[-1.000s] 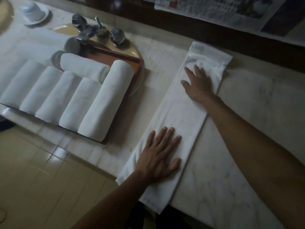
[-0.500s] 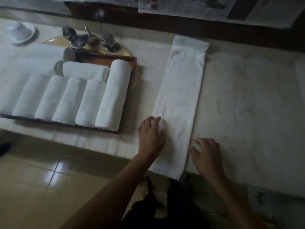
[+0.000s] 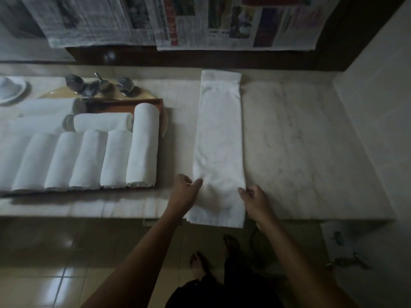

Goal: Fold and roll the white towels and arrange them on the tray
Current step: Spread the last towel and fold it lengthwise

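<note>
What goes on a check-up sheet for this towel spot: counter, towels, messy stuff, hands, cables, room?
Surface: pale marble counter, no spills seen.
Job's things: folded towel lies as a long strip, its near end hanging over the counter edge; rolled towels sit on the tray.
Clutter: tap behind the tray, white dish far left.
Hands: left hand and right hand each grip a side edge of the strip.
Cables: nothing seen.
Surroundings: newspapers on the wall, tiled floor.
</note>
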A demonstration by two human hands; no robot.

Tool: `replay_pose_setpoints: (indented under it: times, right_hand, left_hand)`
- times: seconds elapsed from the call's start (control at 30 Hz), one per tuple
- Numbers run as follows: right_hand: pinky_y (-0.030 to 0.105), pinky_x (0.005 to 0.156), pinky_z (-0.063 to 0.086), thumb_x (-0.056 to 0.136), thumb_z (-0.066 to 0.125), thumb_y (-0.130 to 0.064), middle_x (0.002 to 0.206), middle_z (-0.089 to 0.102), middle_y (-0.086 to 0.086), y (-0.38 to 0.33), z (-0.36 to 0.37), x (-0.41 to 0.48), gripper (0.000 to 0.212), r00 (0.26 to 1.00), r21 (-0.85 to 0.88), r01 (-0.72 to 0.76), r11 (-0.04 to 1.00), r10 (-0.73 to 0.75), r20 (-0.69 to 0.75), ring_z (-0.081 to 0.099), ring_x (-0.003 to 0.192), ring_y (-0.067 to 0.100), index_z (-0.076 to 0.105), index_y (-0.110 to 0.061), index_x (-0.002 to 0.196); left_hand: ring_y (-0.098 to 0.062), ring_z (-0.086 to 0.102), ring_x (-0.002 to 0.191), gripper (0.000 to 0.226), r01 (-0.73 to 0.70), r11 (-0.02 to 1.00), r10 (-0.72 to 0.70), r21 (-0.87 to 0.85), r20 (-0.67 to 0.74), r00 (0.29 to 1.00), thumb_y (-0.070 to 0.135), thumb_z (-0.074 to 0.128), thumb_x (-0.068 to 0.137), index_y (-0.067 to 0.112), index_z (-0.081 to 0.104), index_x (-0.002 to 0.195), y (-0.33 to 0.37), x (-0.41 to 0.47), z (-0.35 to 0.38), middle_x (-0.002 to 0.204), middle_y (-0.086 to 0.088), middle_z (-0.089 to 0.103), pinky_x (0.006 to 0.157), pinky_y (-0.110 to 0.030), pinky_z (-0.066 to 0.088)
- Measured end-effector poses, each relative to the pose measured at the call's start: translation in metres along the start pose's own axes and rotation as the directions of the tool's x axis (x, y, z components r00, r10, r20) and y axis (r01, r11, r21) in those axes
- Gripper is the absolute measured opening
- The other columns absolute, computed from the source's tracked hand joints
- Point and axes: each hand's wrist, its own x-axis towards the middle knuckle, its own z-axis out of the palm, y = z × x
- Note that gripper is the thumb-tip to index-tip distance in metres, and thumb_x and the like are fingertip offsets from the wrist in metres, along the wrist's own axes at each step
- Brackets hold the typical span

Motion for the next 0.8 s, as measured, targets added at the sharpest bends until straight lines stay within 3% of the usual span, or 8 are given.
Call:
replay_pose_setpoints:
  times: [0.07,0.17,0.27,0.33,0.4,0.47,0.6,0.8]
  right_hand:
    - [0.046,0.086,0.059,0.097,0.069,-0.039,0.108,0.067,-0.003,0.012,-0.004,-0.016,0.028,1.000,0.080,-0.026,0.996,0.026,-0.005,0.066,0.096,0.017,0.056,-0.021,0.114]
    - [0.027,0.077,0.052,0.090,0.077,-0.015,0.106,0.066,0.001,0.031,-0.002,-0.047,0.043,0.994,0.064,0.053,0.997,-0.046,-0.099,0.065,0.089,0.013,0.052,-0.016,0.125]
    - [0.011,0.071,0.049,0.080,0.082,0.001,0.110,0.063,0.003,0.055,0.014,-0.069,0.061,0.994,0.102,0.055,0.993,-0.045,-0.099,0.066,0.089,0.013,0.048,-0.021,0.126]
    - [0.017,0.082,0.051,0.073,0.086,-0.001,0.121,0.056,0.000,0.072,0.027,-0.079,0.074,0.992,0.061,0.117,0.991,-0.115,-0.049,0.062,0.102,0.014,0.046,-0.027,0.130]
    - [0.014,0.092,0.041,0.070,0.088,-0.003,0.127,0.047,-0.006,0.082,0.036,-0.089,0.079,0.975,-0.076,0.219,0.973,-0.221,-0.017,0.050,0.111,0.008,0.048,-0.025,0.135]
    - [0.011,0.089,0.037,0.072,0.085,0.000,0.121,0.047,-0.008,0.080,0.038,-0.090,0.066,0.961,-0.133,0.267,0.954,-0.274,-0.041,0.049,0.110,0.008,0.056,-0.020,0.127]
    - [0.039,0.076,0.053,0.085,0.073,-0.009,0.091,0.060,-0.005,0.076,0.035,-0.082,0.025,0.906,-0.174,0.362,0.916,-0.390,-0.167,0.059,0.083,0.015,0.059,-0.028,0.094]
    - [0.049,0.069,0.054,0.099,0.043,-0.044,0.084,0.063,-0.004,0.073,0.024,-0.083,0.007,0.934,-0.154,0.312,0.937,-0.333,-0.128,0.064,0.077,0.026,0.040,-0.039,0.096]
  left_hand:
    - [-0.026,0.066,0.080,0.036,0.049,0.997,-0.046,-0.060,0.056,0.997,0.045,0.067,0.094,0.017,0.050,0.108,-0.013,-0.018,-0.010,0.092,-0.010,0.066,0.068,-0.038,0.053]
    - [-0.029,0.072,0.079,0.029,0.091,0.994,-0.084,-0.058,0.120,0.989,0.032,0.071,0.092,0.024,0.048,0.106,-0.038,-0.042,-0.014,0.092,-0.010,0.072,0.069,-0.044,0.058]
    - [-0.031,0.074,0.076,0.024,0.125,0.983,-0.092,-0.138,0.222,0.971,0.016,0.069,0.094,0.015,0.049,0.107,-0.058,-0.062,-0.006,0.097,-0.019,0.072,0.076,-0.052,0.060]
    - [-0.034,0.073,0.076,0.021,0.181,0.947,-0.107,-0.264,0.270,0.957,0.006,0.064,0.098,0.002,0.048,0.112,-0.063,-0.074,-0.001,0.104,-0.029,0.069,0.071,-0.046,0.059]
    - [-0.032,0.072,0.079,0.018,0.190,0.922,-0.096,-0.336,0.277,0.956,0.003,0.061,0.099,-0.003,0.050,0.112,-0.064,-0.082,0.001,0.106,-0.032,0.068,0.069,-0.039,0.056]
    - [-0.031,0.072,0.084,0.010,0.144,0.922,-0.056,-0.360,0.245,0.968,0.005,0.061,0.099,0.001,0.058,0.107,-0.068,-0.086,0.002,0.102,-0.028,0.069,0.073,-0.038,0.057]
    - [-0.037,0.073,0.096,0.011,0.090,0.916,-0.016,-0.390,0.190,0.982,0.006,0.064,0.097,0.010,0.064,0.108,-0.069,-0.086,0.001,0.101,-0.016,0.074,0.085,-0.048,0.061]
    - [-0.031,0.075,0.094,0.049,0.036,0.905,0.065,-0.424,0.222,0.973,0.003,0.079,0.086,0.023,0.060,0.127,-0.064,-0.086,0.003,0.105,-0.016,0.074,0.084,-0.048,0.063]
